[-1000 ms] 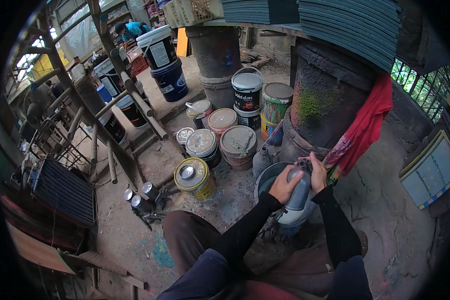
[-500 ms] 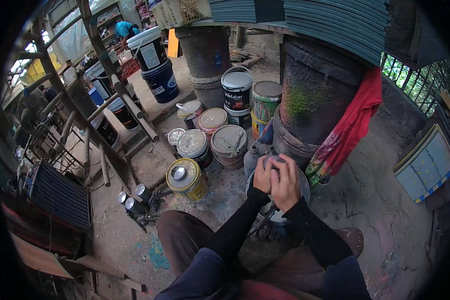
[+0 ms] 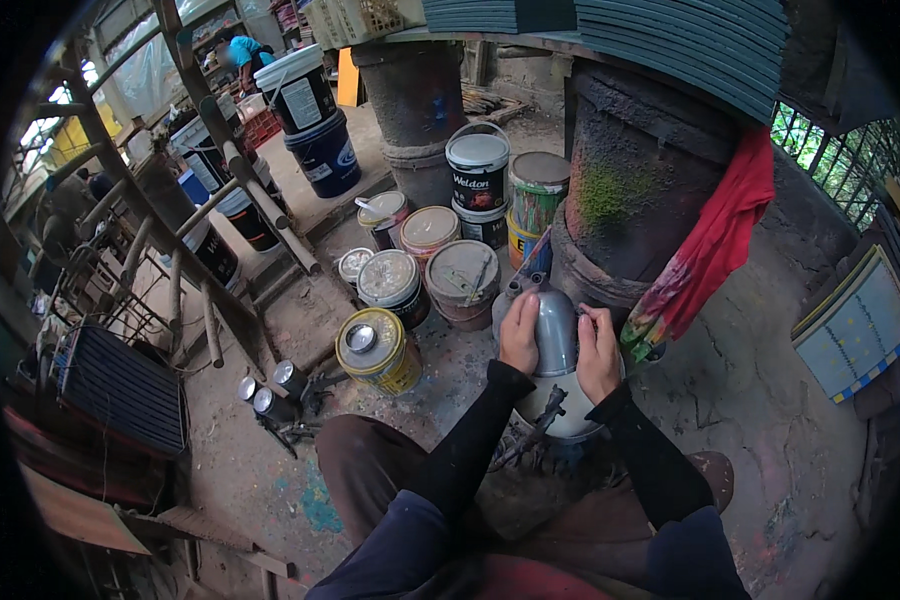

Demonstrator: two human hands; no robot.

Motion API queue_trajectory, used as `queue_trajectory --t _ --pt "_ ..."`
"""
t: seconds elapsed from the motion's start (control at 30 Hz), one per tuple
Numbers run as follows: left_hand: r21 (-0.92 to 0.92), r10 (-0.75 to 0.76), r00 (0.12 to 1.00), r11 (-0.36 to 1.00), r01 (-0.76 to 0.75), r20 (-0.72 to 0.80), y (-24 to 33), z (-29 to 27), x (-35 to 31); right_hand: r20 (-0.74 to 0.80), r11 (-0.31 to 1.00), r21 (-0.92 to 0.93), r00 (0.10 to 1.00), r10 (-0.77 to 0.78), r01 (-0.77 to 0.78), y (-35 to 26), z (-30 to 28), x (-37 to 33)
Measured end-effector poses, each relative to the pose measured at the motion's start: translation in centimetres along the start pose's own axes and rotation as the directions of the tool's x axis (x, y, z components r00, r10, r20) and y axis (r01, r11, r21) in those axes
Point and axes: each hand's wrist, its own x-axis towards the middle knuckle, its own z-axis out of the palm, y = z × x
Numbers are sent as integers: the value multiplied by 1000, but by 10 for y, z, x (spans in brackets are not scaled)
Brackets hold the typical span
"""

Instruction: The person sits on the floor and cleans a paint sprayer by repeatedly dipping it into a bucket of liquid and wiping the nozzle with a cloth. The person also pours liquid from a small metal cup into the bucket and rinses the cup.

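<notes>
Between my two hands is a glossy grey, rounded vessel (image 3: 557, 340); its exact kind I cannot make out. My left hand (image 3: 519, 335) presses along its left side with the fingers upright. On the other side my right hand (image 3: 599, 352) is curled against it, thumb and fingertips close together near its upper edge. Below the vessel, a pale round container (image 3: 573, 412) shows its rim and light surface. A dark spray gun (image 3: 544, 412) lies across its near left part. Dark bottle necks (image 3: 537, 281) show just beyond my left fingertips.
Several paint cans stand ahead left, including a yellow can (image 3: 380, 372). A large mossy drum (image 3: 635, 190) rises beyond my hands, with a red cloth (image 3: 722, 235) hanging beside it. Small metal cups (image 3: 275, 402) lie left of my knee. A person in blue (image 3: 245, 55) bends far back left.
My hands were close together over the container; now they are apart, with the grey vessel showing between them. The view has shifted slightly.
</notes>
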Motion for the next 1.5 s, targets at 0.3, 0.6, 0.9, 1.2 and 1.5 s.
queue_trajectory --t 0.3,0.6,0.9,1.2,1.5 --pt "96 -37 999 995 36 6 0 16 -7 -9 882 -251 910 -414 399 -22 -1 4" --pt "-175 -78 968 977 122 240 -6 25 -19 30 979 181 995 91 -95 48 -21 34" --pt "-26 -130 971 990 138 199 -25 1 -16 -14 943 -214 964 -265 256 4 -5 -4" --pt "-71 36 953 997 -15 300 2 24 -20 123 958 -288 991 44 -7 2 -36 35" --pt "-12 -34 988 999 36 152 6 15 -7 48 932 -276 972 -230 234 -3 -14 7"
